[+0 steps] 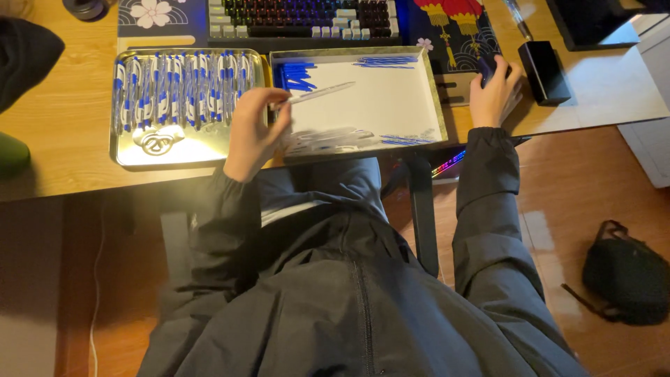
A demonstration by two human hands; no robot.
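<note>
My left hand (255, 129) holds a clear pen barrel (319, 93) pointing right over a white-lined tray (377, 112). That tray holds blue refills (299, 75) at its back left, blue caps (386, 63) along the back, more blue parts (406, 140) at the front right, and clear barrels (324, 139) near the front. To the left, a metal tray (174, 150) carries a row of several assembled blue-and-white pens (183, 87). My right hand (494, 91) rests on a dark computer mouse (488, 66) on the patterned desk mat.
A keyboard (300, 17) lies behind the trays. A black box (544, 72) stands right of the mouse, and a dark object (28, 52) sits at the desk's left end. A black bag (624, 276) lies on the wooden floor at right.
</note>
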